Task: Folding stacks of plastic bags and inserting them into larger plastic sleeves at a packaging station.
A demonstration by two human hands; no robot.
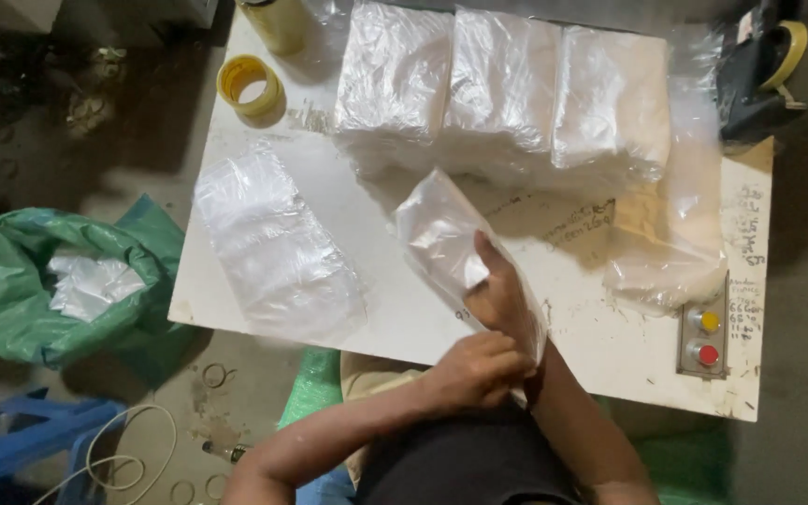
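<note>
My right hand (496,290) is pushed into a clear plastic bag (437,229), thumb pointing up, over the white table (572,281). The bag's far end lifts toward the table's middle. My left hand (479,369) is closed on the bag's open edge at my right wrist, near the table's front edge. Behind the bag, three tall stacks of folded clear bags (502,84) stand side by side along the back of the table.
A flat pile of clear bags (273,248) lies at the table's left, and a loose clear bag (670,252) at the right. Yellow tape rolls (250,82) sit back left. A box with yellow and red buttons (705,339) is front right. A green sack (58,281) stands on the floor.
</note>
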